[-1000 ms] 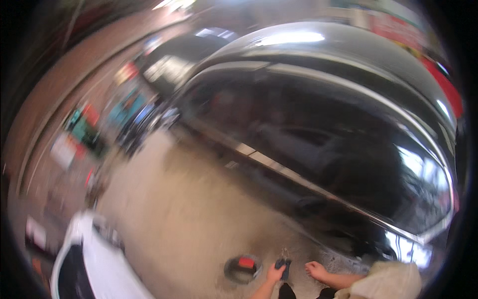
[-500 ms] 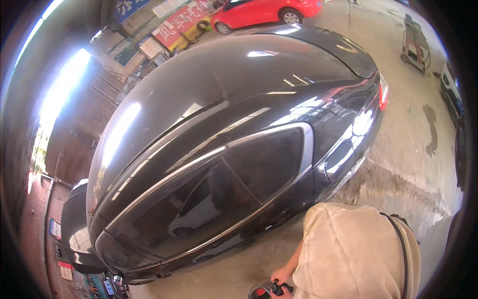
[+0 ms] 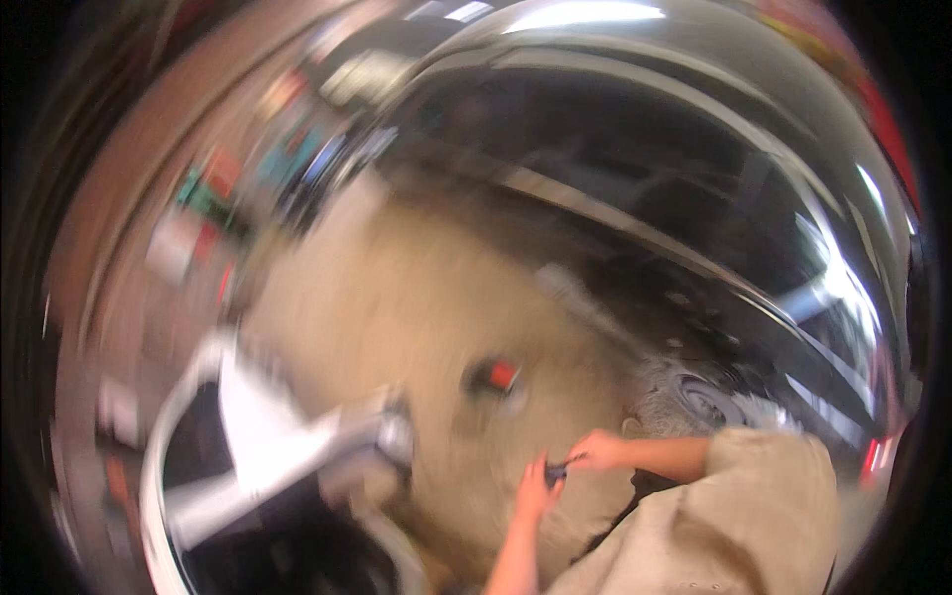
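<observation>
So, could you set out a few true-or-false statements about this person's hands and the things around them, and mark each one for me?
1. The person's bare left hand holds a small dark object. True.
2. The person's bare right hand rests on the roof of the glossy black car. False: it is close to the small dark object; blur hides whether it touches it.
3. A dark round container with a red patch is on the tan floor. True.
4. The glossy black car is at the lower left of the picture. False: it fills the upper right; a white vehicle is at the lower left.
5. The person wears a beige cloth garment. True.
</observation>
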Action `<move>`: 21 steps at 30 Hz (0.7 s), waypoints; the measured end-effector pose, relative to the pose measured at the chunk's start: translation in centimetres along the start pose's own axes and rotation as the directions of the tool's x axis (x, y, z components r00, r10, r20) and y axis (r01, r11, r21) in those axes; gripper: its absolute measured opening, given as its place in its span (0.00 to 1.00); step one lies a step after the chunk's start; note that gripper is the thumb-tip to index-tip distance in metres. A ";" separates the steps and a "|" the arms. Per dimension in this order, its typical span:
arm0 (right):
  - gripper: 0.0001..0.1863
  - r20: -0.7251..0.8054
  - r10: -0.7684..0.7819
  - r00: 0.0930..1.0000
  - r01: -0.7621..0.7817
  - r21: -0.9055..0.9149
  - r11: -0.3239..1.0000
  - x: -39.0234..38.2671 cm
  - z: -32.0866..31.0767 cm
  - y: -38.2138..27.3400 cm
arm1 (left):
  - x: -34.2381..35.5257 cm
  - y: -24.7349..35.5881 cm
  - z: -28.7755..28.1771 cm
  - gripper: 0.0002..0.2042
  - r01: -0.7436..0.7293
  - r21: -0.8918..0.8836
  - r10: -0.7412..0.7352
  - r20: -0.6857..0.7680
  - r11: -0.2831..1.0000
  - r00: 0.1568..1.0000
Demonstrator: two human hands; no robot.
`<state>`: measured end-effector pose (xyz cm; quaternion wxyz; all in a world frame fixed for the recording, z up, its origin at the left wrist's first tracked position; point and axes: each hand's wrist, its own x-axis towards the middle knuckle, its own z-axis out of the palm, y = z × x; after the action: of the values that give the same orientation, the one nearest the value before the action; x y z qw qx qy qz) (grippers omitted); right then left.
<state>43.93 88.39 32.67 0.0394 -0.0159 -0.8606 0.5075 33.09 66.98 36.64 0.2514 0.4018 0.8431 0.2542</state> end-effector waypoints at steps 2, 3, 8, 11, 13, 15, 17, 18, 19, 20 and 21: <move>0.11 0.147 0.046 0.988 -0.020 -0.175 0.984 -2.5 2.2 -2.3 | -5.3 -1.1 0.9 0.44 0.009 0.020 -0.008 -0.049 1.000 0.999; 0.10 0.055 -0.059 0.997 0.063 -0.079 0.995 -3.7 3.1 -3.2 | -7.3 -1.8 1.5 0.45 -0.002 0.005 0.003 -0.117 1.000 0.993; 0.07 0.008 0.085 0.996 -0.086 0.071 0.994 -7.6 5.6 -4.5 | -17.8 -4.6 4.1 0.39 0.366 -0.083 -0.374 -0.132 0.927 0.918; 0.08 -0.127 0.240 0.962 -0.205 0.236 0.950 -9.3 7.5 -2.7 | -23.6 -7.4 3.9 0.30 0.381 -0.038 -0.379 -0.238 0.924 0.894; 0.10 -0.053 0.431 0.901 -0.370 0.425 0.826 -10.5 8.6 -0.7 | -27.8 -8.4 4.0 0.22 0.491 -0.040 -0.479 -0.300 0.870 0.825; 0.10 -0.019 0.545 0.839 -0.457 0.519 0.722 -11.8 9.5 1.6 | -31.3 -9.0 4.0 0.17 0.631 -0.013 -0.595 -0.347 0.776 0.725; 0.09 0.118 0.679 0.725 -0.546 0.700 0.461 -13.2 10.1 4.1 | -34.8 -9.6 3.9 0.16 0.729 0.045 -0.664 -0.376 0.683 0.646; 0.09 0.094 0.614 0.783 -0.518 0.644 0.563 -13.8 10.3 5.4 | -36.5 -9.6 3.6 0.16 0.770 0.073 -0.680 -0.421 0.634 0.600; 0.10 0.123 0.597 0.793 -0.538 0.604 0.589 -14.3 10.4 6.6 | -38.3 -9.6 3.3 0.16 0.804 0.107 -0.679 -0.476 0.585 0.558; 0.10 0.198 0.556 0.807 -0.548 0.602 0.581 -14.7 10.5 7.8 | -39.8 -10.0 2.4 0.16 0.845 0.128 -0.720 -0.467 0.520 0.514; 0.09 0.172 0.616 0.768 -0.594 0.550 0.587 -14.9 10.6 9.0 | -41.5 -9.9 1.8 0.16 0.864 0.148 -0.731 -0.477 0.481 0.488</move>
<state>57.81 82.53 18.91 -0.1166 -0.3040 -0.6070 0.7249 51.63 28.53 38.16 0.1069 -0.0589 0.9925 0.0079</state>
